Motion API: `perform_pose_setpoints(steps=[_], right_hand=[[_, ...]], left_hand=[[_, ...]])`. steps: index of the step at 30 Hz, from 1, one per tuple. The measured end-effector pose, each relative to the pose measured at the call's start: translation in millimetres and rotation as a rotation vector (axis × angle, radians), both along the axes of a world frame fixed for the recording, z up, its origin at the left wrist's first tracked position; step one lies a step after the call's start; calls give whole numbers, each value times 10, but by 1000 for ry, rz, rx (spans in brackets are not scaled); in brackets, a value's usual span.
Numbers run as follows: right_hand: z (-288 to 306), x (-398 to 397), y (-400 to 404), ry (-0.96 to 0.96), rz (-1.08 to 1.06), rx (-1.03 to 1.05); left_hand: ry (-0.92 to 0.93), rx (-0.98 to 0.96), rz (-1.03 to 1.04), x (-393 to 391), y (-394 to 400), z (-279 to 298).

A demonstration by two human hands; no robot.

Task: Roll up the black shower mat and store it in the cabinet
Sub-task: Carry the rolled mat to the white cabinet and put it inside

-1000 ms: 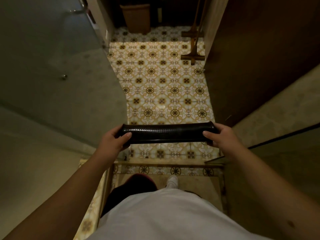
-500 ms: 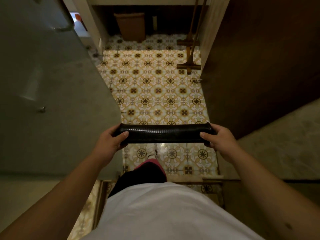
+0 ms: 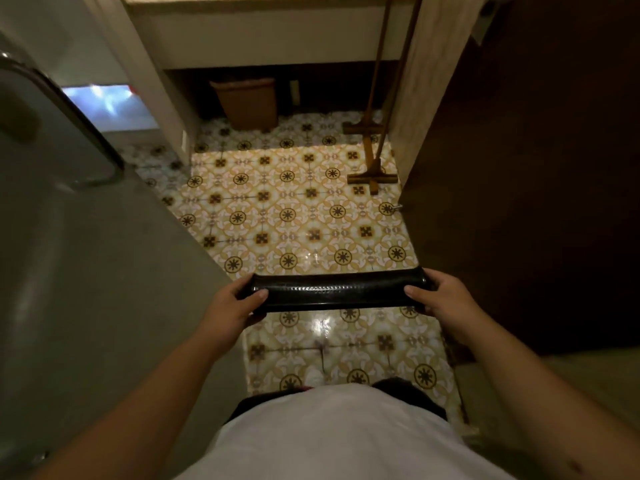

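Along the left edge of the patterned tile floor (image 3: pixel 294 209) stands a grey glass panel (image 3: pixel 86 271), probably a shower door. Just right of it the left hand (image 3: pixel 235 306) curls round the left end of the black shower mat (image 3: pixel 336 291), thumb over the top and fingers beneath. The mat is a tight, shiny roll, held level in the air above the near part of the floor, in front of the person's white shirt (image 3: pixel 332 438). The right hand (image 3: pixel 440 296) grips the other end in the same way, thumb on top. Further off, at the far edge of the floor, a brown bin (image 3: pixel 247 102) sits under a pale counter (image 3: pixel 263 39), with wooden-handled floor tools (image 3: pixel 372 161) leaning to its right. A dark wooden panel (image 3: pixel 519 168) rises along the right edge; whether it is the cabinet I cannot tell. Judging from this, the rolling is finished and the carrying under way; finding the cabinet, opening it and laying the roll inside remain to be done.
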State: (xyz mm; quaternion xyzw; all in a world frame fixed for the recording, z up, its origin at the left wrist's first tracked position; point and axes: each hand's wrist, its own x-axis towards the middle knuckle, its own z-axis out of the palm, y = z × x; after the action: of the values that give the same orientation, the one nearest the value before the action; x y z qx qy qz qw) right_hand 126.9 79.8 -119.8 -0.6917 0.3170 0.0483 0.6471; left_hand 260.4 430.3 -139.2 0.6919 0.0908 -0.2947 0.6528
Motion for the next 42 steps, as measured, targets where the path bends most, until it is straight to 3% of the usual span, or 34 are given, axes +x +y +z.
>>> perform_pose_setpoints(steps=[14,31,42], right_hand=[[-47,1356,-436,-4,139,11],[91,3579,-1805,-6,344,-5],[8,5049,-1480,49,508,15]], left_hand=[[4,5,62,1109,-272,-36],[-26,17,272,2565,-1535,-55],[21,20,493,3325,-1244,-130]])
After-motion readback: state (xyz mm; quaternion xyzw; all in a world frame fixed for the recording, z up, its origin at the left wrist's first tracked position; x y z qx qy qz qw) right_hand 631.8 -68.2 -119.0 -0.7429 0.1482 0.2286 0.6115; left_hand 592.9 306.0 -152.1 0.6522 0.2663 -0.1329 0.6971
